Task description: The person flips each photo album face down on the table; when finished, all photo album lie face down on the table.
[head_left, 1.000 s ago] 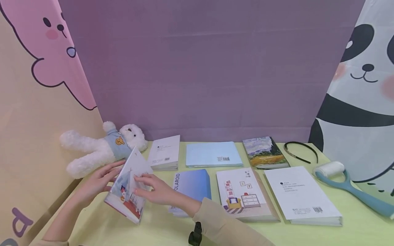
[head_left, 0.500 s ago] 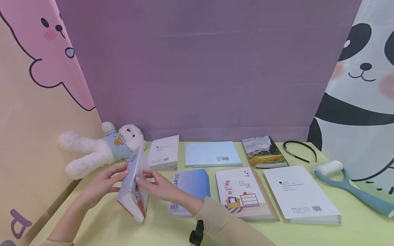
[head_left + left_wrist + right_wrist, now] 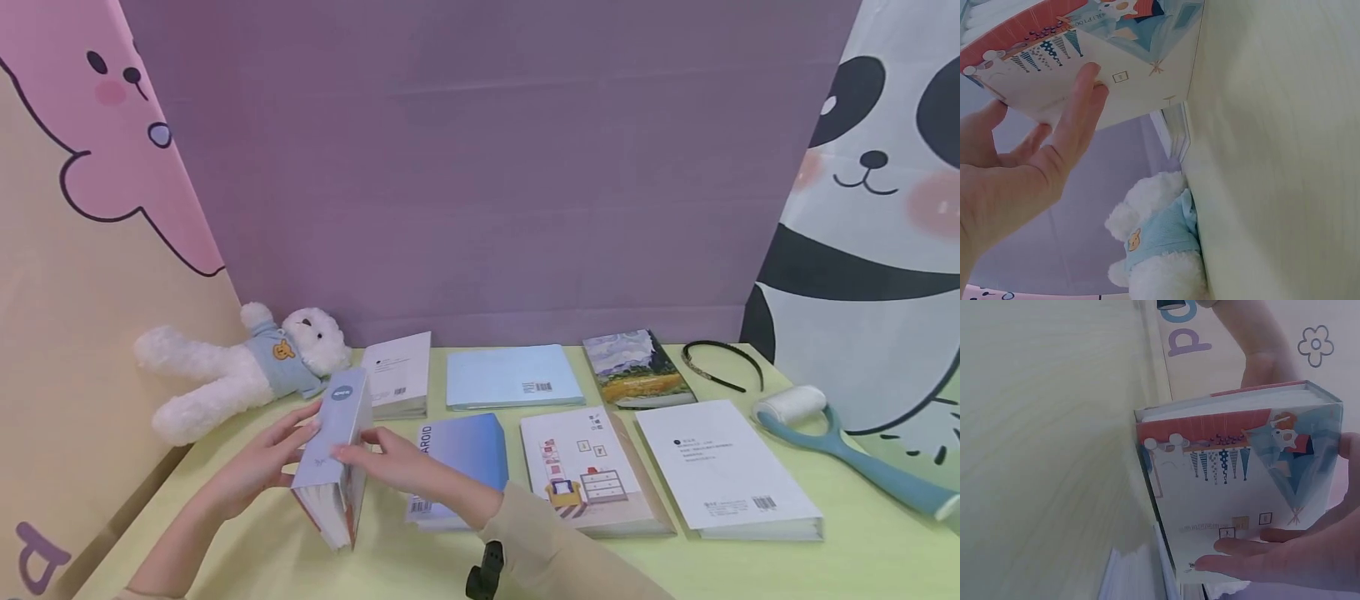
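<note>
A thick photo album with a white illustrated cover stands on edge at the table's left, its pale spine facing up towards the head camera. My left hand holds it from the left, fingers against the cover, as the left wrist view shows on the album. From the other side my right hand grips it, thumb on the spine. In the right wrist view several fingers of the right hand lie on the pictured cover of the album. Parts of the left hand are hidden behind the album there.
A white plush bear lies behind the left hand. Right of the album are a blue Polaroid album, a room-picture album and a white album. Behind lie more books, a black headband and a lint roller.
The album has turned from showing its illustrated cover to showing its spine, and stands more upright. The left hand moved slightly right with it; the right thumb now lies on the spine.
</note>
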`<act>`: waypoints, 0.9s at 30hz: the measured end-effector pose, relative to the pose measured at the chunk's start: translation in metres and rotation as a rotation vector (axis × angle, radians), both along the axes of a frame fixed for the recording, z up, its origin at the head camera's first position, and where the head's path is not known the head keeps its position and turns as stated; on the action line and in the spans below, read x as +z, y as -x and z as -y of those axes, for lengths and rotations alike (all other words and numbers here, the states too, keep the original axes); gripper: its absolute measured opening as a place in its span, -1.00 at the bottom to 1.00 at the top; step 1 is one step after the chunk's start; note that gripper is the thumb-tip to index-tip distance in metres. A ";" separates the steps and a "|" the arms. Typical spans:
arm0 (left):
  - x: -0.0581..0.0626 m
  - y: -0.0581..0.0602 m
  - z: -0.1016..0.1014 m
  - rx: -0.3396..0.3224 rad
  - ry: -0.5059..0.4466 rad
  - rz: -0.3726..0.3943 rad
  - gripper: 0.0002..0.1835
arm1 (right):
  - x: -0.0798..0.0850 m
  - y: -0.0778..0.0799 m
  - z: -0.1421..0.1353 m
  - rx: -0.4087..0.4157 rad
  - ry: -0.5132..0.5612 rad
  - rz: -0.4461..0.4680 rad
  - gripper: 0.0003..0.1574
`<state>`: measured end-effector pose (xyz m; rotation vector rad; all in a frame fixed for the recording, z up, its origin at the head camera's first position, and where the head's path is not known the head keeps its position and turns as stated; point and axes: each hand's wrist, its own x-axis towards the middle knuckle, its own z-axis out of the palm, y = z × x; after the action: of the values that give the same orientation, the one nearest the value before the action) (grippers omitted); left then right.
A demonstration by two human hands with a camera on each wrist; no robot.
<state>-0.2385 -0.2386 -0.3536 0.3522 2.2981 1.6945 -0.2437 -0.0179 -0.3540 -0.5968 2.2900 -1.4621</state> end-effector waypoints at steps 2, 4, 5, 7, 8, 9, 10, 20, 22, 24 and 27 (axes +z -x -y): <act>-0.002 0.001 -0.001 -0.009 0.006 0.004 -0.35 | -0.001 0.000 -0.002 -0.006 0.014 0.010 -0.16; -0.004 0.002 -0.001 -0.015 0.017 0.009 -0.33 | -0.003 0.001 -0.003 -0.008 0.056 0.011 -0.15; -0.005 0.002 -0.002 -0.017 0.022 0.013 -0.32 | -0.004 0.002 -0.004 -0.006 0.092 0.009 -0.16; -0.008 0.003 -0.003 -0.026 0.031 0.024 -0.31 | -0.004 0.003 -0.005 0.000 0.167 -0.003 -0.14; -0.009 0.004 -0.003 -0.037 0.037 0.028 -0.31 | -0.004 0.003 -0.005 0.002 0.198 -0.021 -0.13; -0.010 0.004 -0.003 -0.051 0.041 0.030 -0.31 | -0.004 0.003 -0.006 0.002 0.224 -0.043 -0.12; -0.011 0.004 -0.003 -0.071 0.049 0.024 -0.31 | -0.004 0.004 -0.007 0.001 0.244 -0.061 -0.10; -0.021 0.006 -0.005 -0.180 0.101 0.021 -0.38 | -0.001 0.003 -0.021 -0.116 0.216 -0.101 -0.18; -0.022 0.006 -0.007 -0.167 0.122 0.013 -0.38 | -0.002 0.004 -0.024 -0.134 0.193 -0.131 -0.25; -0.021 0.006 -0.009 -0.153 0.135 0.011 -0.37 | -0.003 0.005 -0.025 -0.146 0.165 -0.155 -0.28; -0.021 0.005 -0.010 -0.141 0.145 0.015 -0.35 | -0.005 0.006 -0.027 -0.142 0.131 -0.197 -0.33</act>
<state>-0.2435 -0.2286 -0.3750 0.4572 2.3096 1.4508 -0.2501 0.0092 -0.3591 -0.6529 2.4431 -1.6991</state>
